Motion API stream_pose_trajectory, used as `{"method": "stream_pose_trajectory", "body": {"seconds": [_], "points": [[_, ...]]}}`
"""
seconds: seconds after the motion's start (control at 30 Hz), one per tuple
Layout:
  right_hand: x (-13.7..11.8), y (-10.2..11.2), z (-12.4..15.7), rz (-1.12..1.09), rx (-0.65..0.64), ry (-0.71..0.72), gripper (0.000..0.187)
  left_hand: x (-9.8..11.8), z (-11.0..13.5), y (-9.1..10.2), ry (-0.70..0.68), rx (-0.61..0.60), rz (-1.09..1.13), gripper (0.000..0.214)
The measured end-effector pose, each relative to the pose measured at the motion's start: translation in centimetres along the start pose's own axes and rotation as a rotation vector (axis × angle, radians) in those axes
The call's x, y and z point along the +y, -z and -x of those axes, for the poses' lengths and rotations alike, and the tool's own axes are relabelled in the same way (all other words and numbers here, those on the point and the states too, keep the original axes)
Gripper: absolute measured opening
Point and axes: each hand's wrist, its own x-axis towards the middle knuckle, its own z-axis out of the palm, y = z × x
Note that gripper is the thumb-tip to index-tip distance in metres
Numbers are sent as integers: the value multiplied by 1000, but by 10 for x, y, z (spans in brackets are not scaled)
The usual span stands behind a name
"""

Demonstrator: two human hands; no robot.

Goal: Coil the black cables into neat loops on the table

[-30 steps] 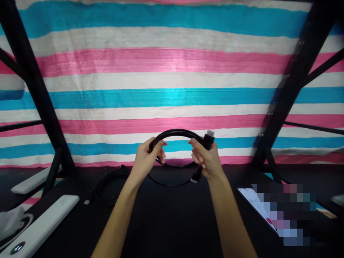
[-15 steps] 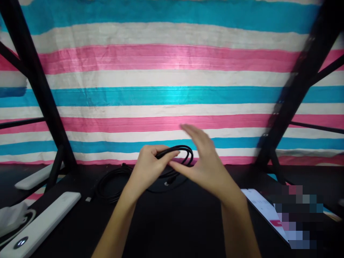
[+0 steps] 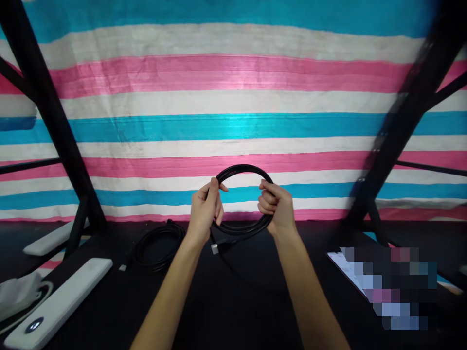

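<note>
A black cable (image 3: 243,168) is wound into a round coil and held up above the black table between both hands. My left hand (image 3: 206,206) is closed around the coil's left side, thumb on top. On the opposite side, my right hand (image 3: 276,204) grips the coil with curled fingers. A silver plug (image 3: 215,249) on a black connector hangs just below the coil, and a loose strand trails down towards the tabletop. Left of my left hand, a second coiled black cable (image 3: 140,260) lies flat on the table, its silver plug pointing left.
A long white device with a small display (image 3: 65,301) lies at the left, beside a white adapter with a cord (image 3: 22,294). Another white bar (image 3: 49,239) is behind. A phone (image 3: 346,272), partly pixelated, lies right. Black frame posts (image 3: 394,131) flank a striped sheet (image 3: 233,126).
My right hand has gone from spread fingers to gripping the coil's right side. The coil has been raised and opened into a wider ring, with both hands now on it.
</note>
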Motion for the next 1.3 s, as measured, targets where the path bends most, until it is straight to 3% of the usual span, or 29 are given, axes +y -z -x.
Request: {"method": "stream_pose_trajectory", "body": {"seconds": [0.07,0.17,0.23,0.3,0.37,0.47,0.53,0.63,0.73,0.8,0.87,0.93,1.03,1.13,1.3], "points": [[1,2,-2,29,-65,-16,24,-5,-1,-4,-14,50,46,41],[-7,6,3,293,-240,34,21,-2,0,-2,9,-11,-44,41],[-15,5,9,473,-273,127,25,3,1,0,-18,-47,-158,40],[-19,1,14,547,-207,202,32,6,4,0,-55,-79,-235,40],[-18,-3,15,504,-57,215,46,5,5,-3,-47,-130,-254,38],[-7,-6,6,267,231,160,59,-4,4,-7,34,-201,-155,40],[1,-5,-1,131,308,118,62,-10,1,-7,40,-149,-47,45],[4,-2,-5,171,89,32,60,-10,-5,2,14,-6,43,52],[-7,-4,7,549,-151,131,41,0,-6,13,46,-33,-2,54],[-18,-8,21,806,-160,348,34,7,-3,15,36,-121,-96,53],[-25,-12,32,952,-179,470,36,10,1,10,-14,-219,-226,48],[-26,-13,36,1012,-206,427,28,10,5,2,-77,-289,-338,44],[-20,-10,28,960,-201,288,27,1,7,-10,-118,-259,-380,47],[-11,-4,14,770,-92,259,31,-16,5,-14,-108,-140,-282,51],[1,-2,2,411,285,213,45,-40,-1,-15,-92,-4,-100,51]]}}
